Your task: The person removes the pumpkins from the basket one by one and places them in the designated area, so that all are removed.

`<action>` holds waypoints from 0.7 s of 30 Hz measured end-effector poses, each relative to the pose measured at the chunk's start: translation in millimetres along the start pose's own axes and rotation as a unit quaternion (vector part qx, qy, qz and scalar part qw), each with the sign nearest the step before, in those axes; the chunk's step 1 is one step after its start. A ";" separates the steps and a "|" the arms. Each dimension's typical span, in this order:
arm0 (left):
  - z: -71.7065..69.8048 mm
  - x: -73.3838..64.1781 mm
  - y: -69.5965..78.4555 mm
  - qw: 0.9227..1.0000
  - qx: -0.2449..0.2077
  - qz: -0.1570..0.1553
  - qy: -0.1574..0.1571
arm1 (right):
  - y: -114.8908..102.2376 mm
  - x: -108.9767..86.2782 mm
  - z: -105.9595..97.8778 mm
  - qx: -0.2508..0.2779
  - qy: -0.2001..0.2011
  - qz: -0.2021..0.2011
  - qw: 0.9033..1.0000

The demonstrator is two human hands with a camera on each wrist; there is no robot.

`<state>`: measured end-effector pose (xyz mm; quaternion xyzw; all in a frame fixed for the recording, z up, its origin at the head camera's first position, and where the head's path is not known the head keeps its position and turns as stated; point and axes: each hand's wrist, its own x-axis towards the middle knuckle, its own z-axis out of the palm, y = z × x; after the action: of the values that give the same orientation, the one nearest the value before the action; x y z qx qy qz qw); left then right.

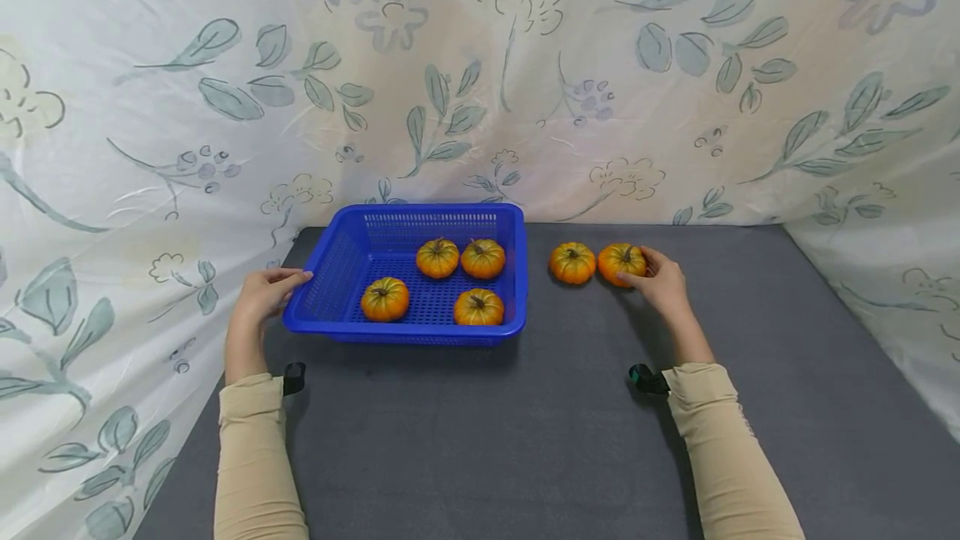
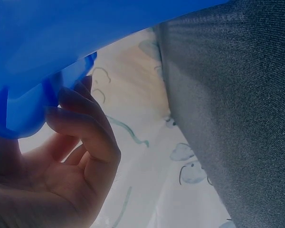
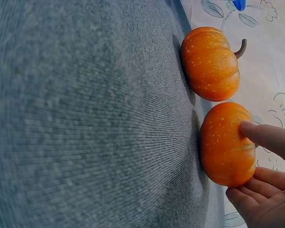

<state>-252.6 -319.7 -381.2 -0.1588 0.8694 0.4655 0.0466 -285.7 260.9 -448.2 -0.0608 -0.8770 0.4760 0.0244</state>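
Note:
My left hand (image 1: 258, 298) grips the left rim of a blue plastic basket (image 1: 405, 329), thumb over the top. In the left wrist view its fingers (image 2: 88, 126) curl beneath the rim. Several small orange pumpkins (image 1: 386, 299) lie inside the basket, stems up. To the right of it, my right hand (image 1: 666, 286) holds another small pumpkin (image 1: 620, 263) by its right side. The right wrist view shows the thumb (image 3: 266, 135) on its upper part and the other fingers low against its side. A second loose pumpkin (image 1: 572, 263) sits just left of the held one.
A dark grey cloth (image 1: 465, 440) covers the table. Behind and along both sides hangs a pale curtain (image 1: 450, 65) printed with flowers and leaves. Dark straps (image 1: 294, 377) show at both wrists, by the beige sleeves (image 1: 258, 465).

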 end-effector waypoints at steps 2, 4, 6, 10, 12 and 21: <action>-0.1 0.2 0.2 1.000 0.000 0.000 0.001 | -0.8 -0.2 0.4 -0.002 0.002 0.000 1.000; -0.5 0.3 0.2 1.000 -0.001 -0.001 -0.001 | -1.1 0.0 0.8 -0.008 0.004 0.000 1.000; -0.5 0.0 0.6 1.000 0.000 -0.002 -0.001 | -1.1 0.4 1.1 -0.010 0.005 0.001 1.000; 0.2 -0.2 1.0 1.000 0.001 -0.006 -0.001 | -0.3 1.3 1.5 -0.017 0.003 0.003 1.000; 0.4 0.0 0.9 1.000 0.001 -0.007 -0.001 | -0.4 1.8 1.8 -0.014 0.004 0.002 1.000; 0.0 1.8 -1.2 1.000 0.003 -0.005 0.002 | -4.6 -0.2 3.9 -0.024 0.021 -0.006 0.999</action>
<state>-253.9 -320.7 -382.6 -0.1641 0.8699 0.4626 0.0477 -286.3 255.2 -446.4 -0.0666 -0.8878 0.4533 0.0442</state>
